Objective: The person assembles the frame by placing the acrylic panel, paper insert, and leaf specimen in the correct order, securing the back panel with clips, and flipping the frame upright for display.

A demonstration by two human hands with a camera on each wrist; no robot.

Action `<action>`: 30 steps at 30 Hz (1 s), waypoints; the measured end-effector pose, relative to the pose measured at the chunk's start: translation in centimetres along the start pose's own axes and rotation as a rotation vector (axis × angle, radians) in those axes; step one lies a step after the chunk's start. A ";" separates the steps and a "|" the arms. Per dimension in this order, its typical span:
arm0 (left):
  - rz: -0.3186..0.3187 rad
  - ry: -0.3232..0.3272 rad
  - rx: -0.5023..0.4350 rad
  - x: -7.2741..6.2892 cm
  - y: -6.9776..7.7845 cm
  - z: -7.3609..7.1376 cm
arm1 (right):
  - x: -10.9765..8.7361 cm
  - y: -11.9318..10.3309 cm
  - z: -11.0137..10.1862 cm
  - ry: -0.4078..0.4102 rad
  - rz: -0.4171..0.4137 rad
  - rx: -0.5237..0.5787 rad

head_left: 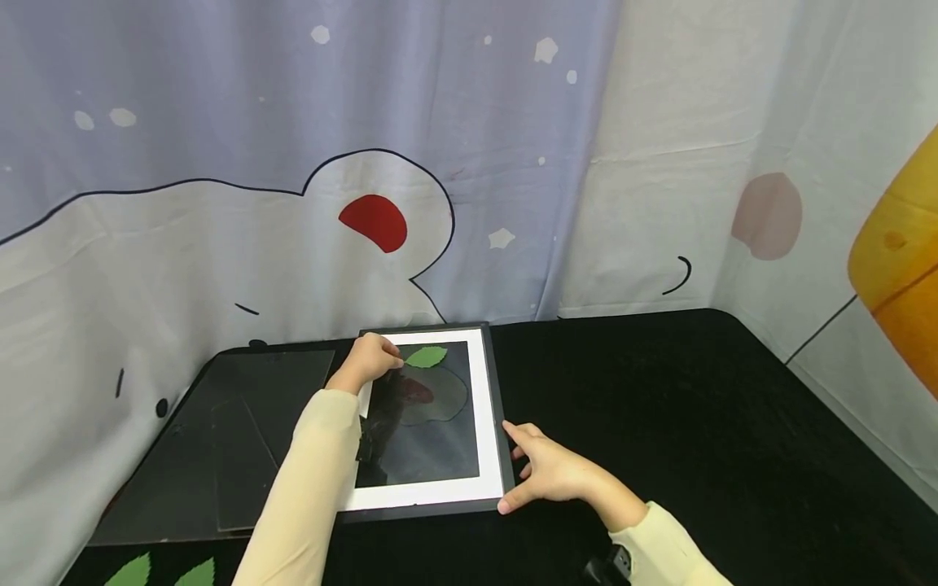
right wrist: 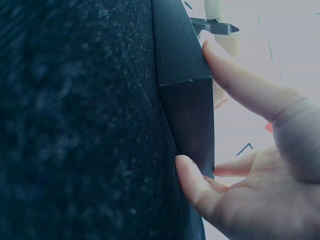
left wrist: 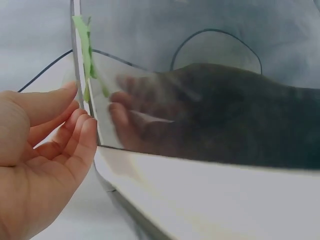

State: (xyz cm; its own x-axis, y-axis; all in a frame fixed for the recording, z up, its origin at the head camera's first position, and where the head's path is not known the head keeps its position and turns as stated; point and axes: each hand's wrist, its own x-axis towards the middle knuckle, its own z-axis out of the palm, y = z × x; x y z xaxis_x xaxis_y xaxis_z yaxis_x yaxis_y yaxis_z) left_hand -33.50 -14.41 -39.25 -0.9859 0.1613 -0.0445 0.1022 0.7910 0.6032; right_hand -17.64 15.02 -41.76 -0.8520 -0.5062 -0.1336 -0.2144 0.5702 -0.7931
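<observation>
A dark-edged picture frame (head_left: 501,415) with a white mat and a glossy, reflective middle lies on the black table. My left hand (head_left: 372,358) is over its far left part, pinching the pointed end of a green leaf (head_left: 427,356) between thumb and fingertips. In the left wrist view the leaf (left wrist: 86,52) shows nearly edge-on against the glossy pane, beside the thumb tip. At the frame's near right corner, my right hand (head_left: 553,468) holds on, thumb at the near edge and fingers along the right side. The right wrist view shows the fingers (right wrist: 187,172) against the frame's dark side (right wrist: 192,120).
Dark flat panels (head_left: 183,456) lie left of the frame, partly behind the left sleeve. Two more green leaves (head_left: 132,570) show at the lower left edge. Black cloth (head_left: 659,391) covers the table, and a printed curtain (head_left: 220,260) hangs behind it.
</observation>
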 end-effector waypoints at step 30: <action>0.205 0.052 -0.051 -5.3 6.2 -7.1 | 0.0 -0.1 0.1 0.004 0.018 0.020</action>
State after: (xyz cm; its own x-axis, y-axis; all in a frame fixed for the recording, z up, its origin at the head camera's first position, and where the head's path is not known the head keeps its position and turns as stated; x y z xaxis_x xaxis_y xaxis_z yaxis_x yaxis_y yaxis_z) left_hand -28.61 -14.54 -29.57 -0.9507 0.2843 0.1236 0.2959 0.7137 0.6348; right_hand -17.55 14.93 -41.75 -0.8574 -0.4937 -0.1452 -0.1900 0.5661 -0.8021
